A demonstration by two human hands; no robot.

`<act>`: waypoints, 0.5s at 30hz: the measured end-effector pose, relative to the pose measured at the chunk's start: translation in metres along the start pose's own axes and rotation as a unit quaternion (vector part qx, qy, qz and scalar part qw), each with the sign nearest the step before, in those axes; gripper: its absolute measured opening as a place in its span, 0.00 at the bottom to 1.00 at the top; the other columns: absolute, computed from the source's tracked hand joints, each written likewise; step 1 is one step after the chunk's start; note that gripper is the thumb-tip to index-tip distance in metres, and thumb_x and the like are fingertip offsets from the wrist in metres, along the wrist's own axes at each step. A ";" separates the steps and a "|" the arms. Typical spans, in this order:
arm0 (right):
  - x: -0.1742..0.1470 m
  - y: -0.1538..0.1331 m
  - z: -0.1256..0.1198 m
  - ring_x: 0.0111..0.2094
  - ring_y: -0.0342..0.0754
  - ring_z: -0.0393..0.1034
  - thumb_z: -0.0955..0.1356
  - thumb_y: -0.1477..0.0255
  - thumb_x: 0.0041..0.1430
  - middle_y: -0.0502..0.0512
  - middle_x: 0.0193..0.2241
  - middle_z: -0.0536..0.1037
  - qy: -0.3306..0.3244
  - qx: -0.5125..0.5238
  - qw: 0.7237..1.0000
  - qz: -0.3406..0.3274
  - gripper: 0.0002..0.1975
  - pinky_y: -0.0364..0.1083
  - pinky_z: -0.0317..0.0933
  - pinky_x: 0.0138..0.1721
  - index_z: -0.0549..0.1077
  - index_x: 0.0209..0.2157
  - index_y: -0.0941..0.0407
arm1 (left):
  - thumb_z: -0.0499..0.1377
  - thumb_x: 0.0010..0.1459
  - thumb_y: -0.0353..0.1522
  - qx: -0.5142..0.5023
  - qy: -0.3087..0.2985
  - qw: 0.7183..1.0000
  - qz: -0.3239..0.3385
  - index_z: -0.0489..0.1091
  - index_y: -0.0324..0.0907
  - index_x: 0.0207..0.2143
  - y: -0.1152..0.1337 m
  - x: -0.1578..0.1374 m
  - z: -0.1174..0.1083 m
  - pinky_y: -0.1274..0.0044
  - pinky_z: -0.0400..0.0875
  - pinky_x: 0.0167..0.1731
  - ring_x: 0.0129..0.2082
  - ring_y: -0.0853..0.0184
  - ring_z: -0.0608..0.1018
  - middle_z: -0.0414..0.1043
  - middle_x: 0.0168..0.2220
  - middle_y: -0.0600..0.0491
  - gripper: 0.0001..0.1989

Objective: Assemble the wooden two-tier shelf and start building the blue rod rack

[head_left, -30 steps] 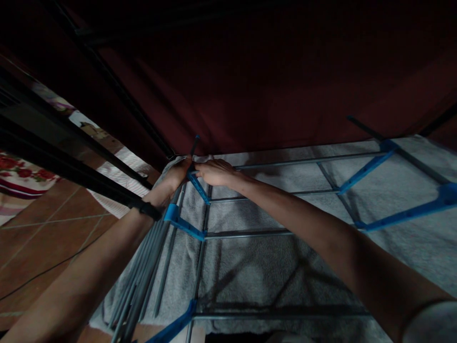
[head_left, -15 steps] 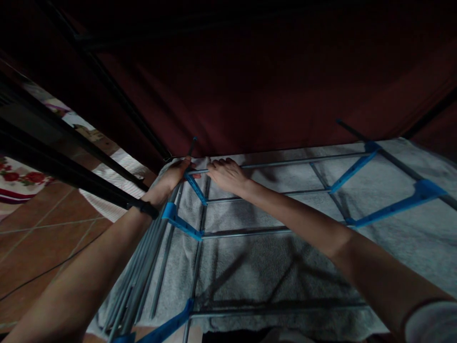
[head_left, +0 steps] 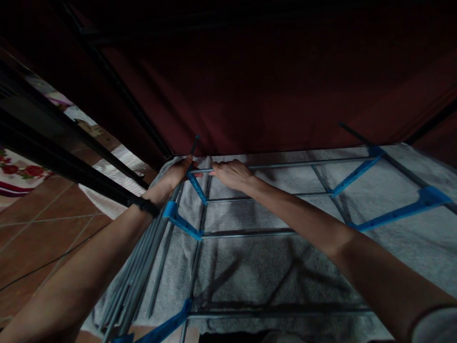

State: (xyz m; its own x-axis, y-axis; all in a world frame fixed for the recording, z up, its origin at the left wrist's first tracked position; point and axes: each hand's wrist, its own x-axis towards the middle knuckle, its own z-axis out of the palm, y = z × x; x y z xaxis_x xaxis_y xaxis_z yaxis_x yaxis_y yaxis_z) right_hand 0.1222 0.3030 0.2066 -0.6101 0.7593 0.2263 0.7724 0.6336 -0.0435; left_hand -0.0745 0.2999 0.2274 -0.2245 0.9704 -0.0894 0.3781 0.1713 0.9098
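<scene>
A rack frame of grey metal tubes and blue plastic brackets lies in front of me. My left hand (head_left: 181,172) is closed around its far left corner, where a blue bracket (head_left: 197,188) meets the far crossbar (head_left: 307,163). My right hand (head_left: 233,174) grips that same crossbar a little to the right, fingers wrapped over it. Nearer me is another blue bracket (head_left: 183,226) on the left side tube. On the right side, a long blue bracket (head_left: 396,214) and a shorter one (head_left: 357,172) join the tubes.
Several loose grey tubes (head_left: 134,281) lie along the left edge of a grey towel (head_left: 250,267). Black metal bars (head_left: 71,166) slant across the left, above a tiled floor (head_left: 46,228) with a cable. A dark red panel (head_left: 257,95) rises behind the frame.
My right hand has shifted slightly to the right along the far crossbar. My left hand stays at the corner, and the view has tilted a little.
</scene>
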 end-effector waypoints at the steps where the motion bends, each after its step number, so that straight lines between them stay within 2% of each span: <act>1: 0.001 0.000 -0.001 0.46 0.57 0.78 0.56 0.60 0.75 0.66 0.43 0.82 -0.007 0.000 1.000 0.000 0.22 0.52 0.67 0.46 0.73 0.51 0.60 | 0.58 0.61 0.49 -0.002 -0.005 1.000 -0.005 0.75 0.42 0.37 0.001 0.000 0.000 0.74 0.76 0.32 0.35 0.57 0.84 0.80 0.31 0.47 0.20; 6: 0.003 0.001 -0.003 0.47 0.58 0.78 0.55 0.59 0.75 0.67 0.45 0.82 -0.029 -0.002 1.000 0.005 0.23 0.53 0.67 0.47 0.73 0.52 0.60 | 0.53 0.67 0.44 -0.032 -0.033 0.998 -0.033 0.74 0.42 0.39 0.001 0.002 0.001 0.74 0.75 0.31 0.31 0.61 0.83 0.81 0.33 0.47 0.17; 15: 0.002 -0.001 -0.002 0.47 0.57 0.77 0.56 0.58 0.75 0.68 0.46 0.81 -0.025 0.006 0.999 0.023 0.23 0.52 0.66 0.48 0.72 0.53 0.60 | 0.58 0.62 0.48 -0.023 -0.031 0.999 -0.028 0.76 0.41 0.38 -0.005 0.008 0.000 0.73 0.75 0.28 0.29 0.58 0.82 0.79 0.29 0.46 0.19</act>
State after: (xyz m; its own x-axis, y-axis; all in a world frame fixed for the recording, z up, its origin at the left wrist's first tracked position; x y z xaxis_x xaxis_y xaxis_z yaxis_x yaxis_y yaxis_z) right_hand 0.1207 0.3036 0.2092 -0.5816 0.7943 0.1756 0.7982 0.5989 -0.0651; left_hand -0.0781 0.3071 0.2219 -0.1865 0.9686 -0.1643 0.3250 0.2187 0.9201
